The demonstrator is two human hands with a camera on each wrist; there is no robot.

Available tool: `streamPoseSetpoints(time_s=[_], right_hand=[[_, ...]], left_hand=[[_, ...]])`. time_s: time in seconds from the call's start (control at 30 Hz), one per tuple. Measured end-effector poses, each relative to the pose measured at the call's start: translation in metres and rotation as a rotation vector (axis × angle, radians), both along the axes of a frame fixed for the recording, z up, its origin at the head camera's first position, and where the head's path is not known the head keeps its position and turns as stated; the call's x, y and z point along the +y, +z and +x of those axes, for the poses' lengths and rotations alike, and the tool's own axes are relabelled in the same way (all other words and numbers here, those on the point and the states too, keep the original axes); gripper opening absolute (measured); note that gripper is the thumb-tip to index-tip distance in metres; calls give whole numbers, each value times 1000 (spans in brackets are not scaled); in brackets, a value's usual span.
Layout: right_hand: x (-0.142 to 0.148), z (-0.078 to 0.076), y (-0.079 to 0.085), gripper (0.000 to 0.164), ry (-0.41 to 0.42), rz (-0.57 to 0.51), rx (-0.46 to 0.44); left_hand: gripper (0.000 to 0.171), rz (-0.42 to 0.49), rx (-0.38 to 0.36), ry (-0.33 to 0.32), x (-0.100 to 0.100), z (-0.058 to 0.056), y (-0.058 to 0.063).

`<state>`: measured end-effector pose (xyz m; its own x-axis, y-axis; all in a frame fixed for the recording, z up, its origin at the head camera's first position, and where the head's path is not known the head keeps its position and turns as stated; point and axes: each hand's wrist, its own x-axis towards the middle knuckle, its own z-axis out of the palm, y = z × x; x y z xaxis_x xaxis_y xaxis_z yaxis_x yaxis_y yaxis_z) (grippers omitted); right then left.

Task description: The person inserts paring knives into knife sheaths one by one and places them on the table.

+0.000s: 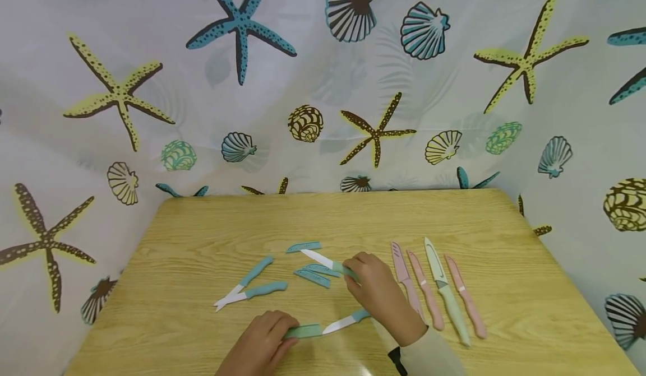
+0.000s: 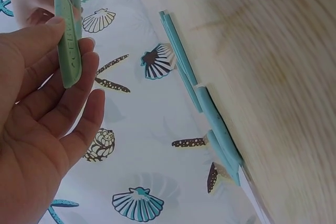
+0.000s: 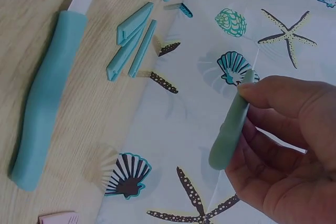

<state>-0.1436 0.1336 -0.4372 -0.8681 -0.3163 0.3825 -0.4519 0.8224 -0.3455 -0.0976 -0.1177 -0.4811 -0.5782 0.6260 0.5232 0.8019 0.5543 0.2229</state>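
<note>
Separately in hands point(image 1: 266, 334) point(image 1: 377, 286): green knife point(image 1: 331, 264), sheath point(image 1: 307, 331)

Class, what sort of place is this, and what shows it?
Probably a makeshift indoor work area: a wood-grain table, patterned cloth rising behind and beside it, and knives lying on top.

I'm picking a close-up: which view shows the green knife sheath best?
Left wrist: the green knife sheath appears large, its surface marks visible, in the left hand. The head view shows it small and partly covered; the right wrist view doesn't show it.
</note>
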Motion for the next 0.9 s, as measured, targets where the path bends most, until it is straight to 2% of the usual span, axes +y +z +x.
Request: streamPoseSetpoints(time_s=[0.47,0.63,0.9], right_hand=[[18,31,-14,19,3,-46,24],[22,44,-16,22,-19,-58,-2],[29,62,-21,24,-2,-62,8]], left_hand=[[18,-11,-28,6,-3,0,0],[16,-10,-28,6,-4,0,0],[28,-3,-10,4,-4,-1,-1]])
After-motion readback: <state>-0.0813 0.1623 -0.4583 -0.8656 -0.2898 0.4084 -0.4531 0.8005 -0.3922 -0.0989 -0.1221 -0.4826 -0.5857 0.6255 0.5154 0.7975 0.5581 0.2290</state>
